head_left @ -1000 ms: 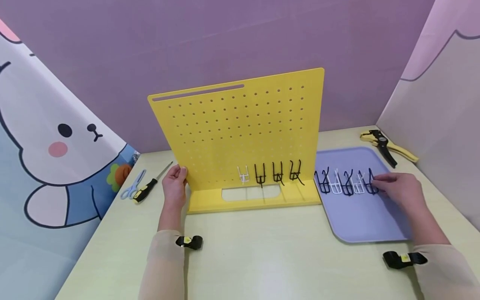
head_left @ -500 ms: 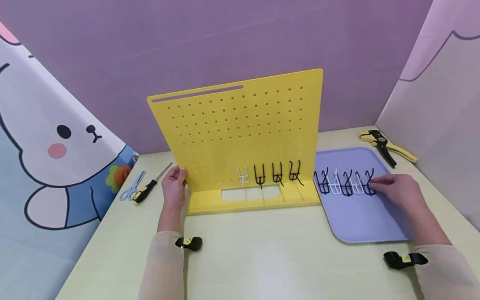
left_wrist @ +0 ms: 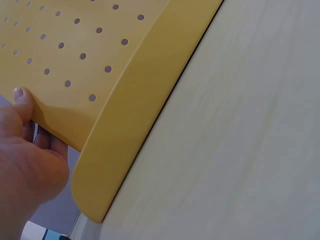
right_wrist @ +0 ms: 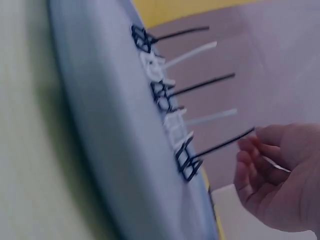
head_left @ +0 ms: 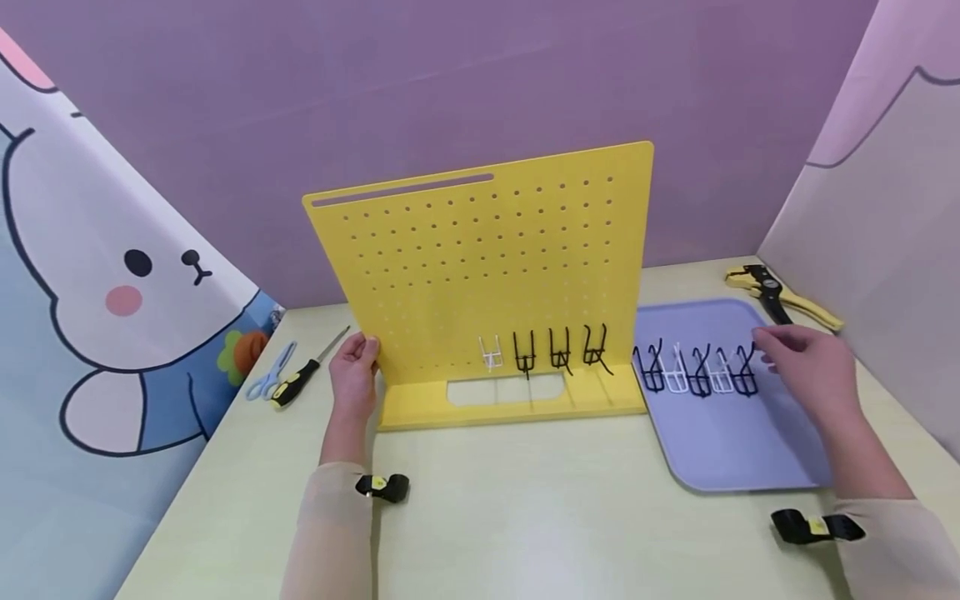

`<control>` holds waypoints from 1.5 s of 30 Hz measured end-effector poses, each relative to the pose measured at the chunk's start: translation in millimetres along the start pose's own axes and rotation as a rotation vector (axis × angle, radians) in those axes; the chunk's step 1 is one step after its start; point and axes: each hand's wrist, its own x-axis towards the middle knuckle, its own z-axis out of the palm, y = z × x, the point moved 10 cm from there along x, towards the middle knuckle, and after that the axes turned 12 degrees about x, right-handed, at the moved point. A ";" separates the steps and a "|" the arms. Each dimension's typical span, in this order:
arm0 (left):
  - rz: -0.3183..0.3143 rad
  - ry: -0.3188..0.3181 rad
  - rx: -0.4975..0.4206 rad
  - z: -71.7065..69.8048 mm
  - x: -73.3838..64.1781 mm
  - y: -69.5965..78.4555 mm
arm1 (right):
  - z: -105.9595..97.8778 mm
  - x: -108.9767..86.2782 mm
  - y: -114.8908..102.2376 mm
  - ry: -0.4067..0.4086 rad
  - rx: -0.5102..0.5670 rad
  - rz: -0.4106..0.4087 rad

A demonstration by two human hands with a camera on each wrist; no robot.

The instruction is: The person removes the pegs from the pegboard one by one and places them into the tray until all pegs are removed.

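Observation:
My left hand grips the left edge of an upright yellow pegboard; in the left wrist view its thumb lies on the front face and the fingers go behind. One white hook and three black hooks hang in its lower rows. At the right, my right hand pinches the tip of the long prong of a black pegboard hook, with the hook's wire base at the tray surface. This hook is the rightmost in a row of black and white hooks on the lilac tray.
Scissors and a screwdriver lie left of the pegboard. A yellow and black wire stripper lies behind the tray. Walls with printed cloth stand at the back and both sides.
The right hand has risen slightly, its fingertips sliding from the body of the rightmost black hook to its prong tip. The left hand keeps its grip; the head view has shifted slightly.

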 end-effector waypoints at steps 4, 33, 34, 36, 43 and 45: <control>0.005 -0.004 0.003 2.2 1.0 0.3 | -8.3 -5.8 -27.1 0.127 0.000 -0.065; 0.005 -0.009 -0.023 6.2 -0.4 -1.1 | 147.5 -30.5 -80.3 -0.212 0.162 -0.124; 0.006 -0.008 -0.021 6.3 -0.6 -0.5 | 150.0 -31.0 -77.6 -0.212 0.164 -0.110; 0.008 -0.006 -0.015 6.2 -0.9 0.3 | 154.8 -32.3 -75.1 -0.218 0.167 -0.095; 0.012 0.003 0.014 1.6 -1.4 1.6 | 168.0 -36.4 -77.3 -0.224 0.168 -0.116; 0.012 0.008 0.021 -0.2 -1.7 0.8 | 172.0 -36.6 -76.3 -0.230 0.183 -0.109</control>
